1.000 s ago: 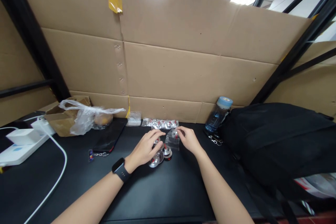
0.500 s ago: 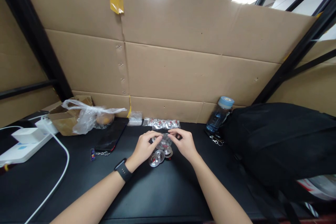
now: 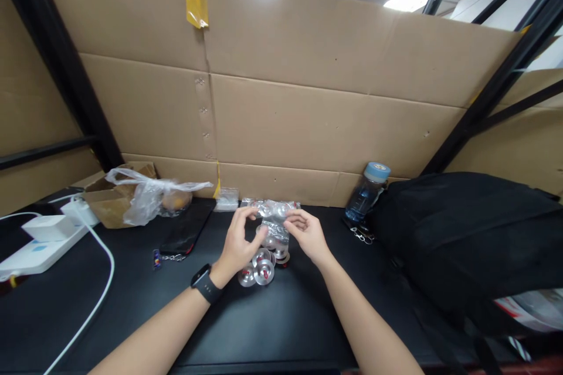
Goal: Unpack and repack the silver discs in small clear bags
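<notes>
— What are your hands doing?

— My left hand (image 3: 237, 243) pinches one upper edge of a small clear bag (image 3: 276, 224) between thumb and fingers. My right hand (image 3: 308, 233) pinches the other side the same way, so both are closed on it. The bag hangs between them, lifted just above the worktop (image 3: 281, 316). It seems to have shiny discs inside, though I cannot count them.

— And underneath?

— Loose metal discs (image 3: 259, 272) with red centres lie on the worktop right below my left hand, a small cluster touching one another. A black smartwatch (image 3: 203, 284) sits on my left wrist.

— Further out?

— Behind the bag, at the foot of the cardboard wall (image 3: 308, 111), there is a row of packed discs (image 3: 253, 204), partly hidden by the bag. Just left of them lies a small clear packet (image 3: 226, 199). On my left there is a black phone (image 3: 185, 228) with a keychain (image 3: 157, 259) beside it. Past those, a crumpled plastic bag (image 3: 145, 193) lies over a brown carton (image 3: 105, 205). At the far left a white power strip (image 3: 30, 249) lies with its cable (image 3: 103, 281) curving across the worktop. On my right a blue-capped water bottle (image 3: 367, 190) stands upright by the wall, with a key ring (image 3: 361, 235) at its foot. A black backpack (image 3: 461, 240) fills that end.
</notes>
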`<state>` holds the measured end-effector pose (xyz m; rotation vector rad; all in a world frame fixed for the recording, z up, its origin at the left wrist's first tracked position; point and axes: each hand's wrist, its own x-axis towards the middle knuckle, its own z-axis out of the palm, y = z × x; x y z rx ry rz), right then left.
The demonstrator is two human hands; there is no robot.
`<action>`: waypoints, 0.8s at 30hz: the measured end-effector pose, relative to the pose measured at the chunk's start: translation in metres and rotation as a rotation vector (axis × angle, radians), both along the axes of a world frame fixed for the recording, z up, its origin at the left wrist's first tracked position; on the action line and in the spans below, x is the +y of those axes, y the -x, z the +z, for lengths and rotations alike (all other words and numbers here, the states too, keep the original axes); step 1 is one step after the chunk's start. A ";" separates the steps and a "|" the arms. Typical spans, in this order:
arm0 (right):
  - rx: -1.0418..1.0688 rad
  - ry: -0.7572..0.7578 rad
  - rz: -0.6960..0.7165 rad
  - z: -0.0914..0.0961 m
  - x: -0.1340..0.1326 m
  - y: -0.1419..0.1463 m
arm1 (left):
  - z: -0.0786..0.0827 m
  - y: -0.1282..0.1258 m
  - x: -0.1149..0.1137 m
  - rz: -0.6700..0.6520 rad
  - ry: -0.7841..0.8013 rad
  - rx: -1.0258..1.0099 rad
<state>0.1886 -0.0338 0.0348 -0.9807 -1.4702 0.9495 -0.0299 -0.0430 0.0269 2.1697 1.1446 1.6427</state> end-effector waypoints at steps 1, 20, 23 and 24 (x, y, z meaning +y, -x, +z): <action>0.045 0.036 0.000 0.001 0.000 0.001 | 0.002 0.002 -0.002 -0.025 -0.066 0.118; -0.019 0.150 0.106 0.004 -0.004 0.005 | -0.020 0.070 0.060 0.497 0.075 0.510; -0.076 0.131 0.124 -0.001 -0.001 0.003 | -0.034 0.077 0.072 0.525 0.197 0.579; -0.108 0.110 0.124 -0.004 0.001 0.002 | -0.038 0.077 0.074 0.521 0.236 0.601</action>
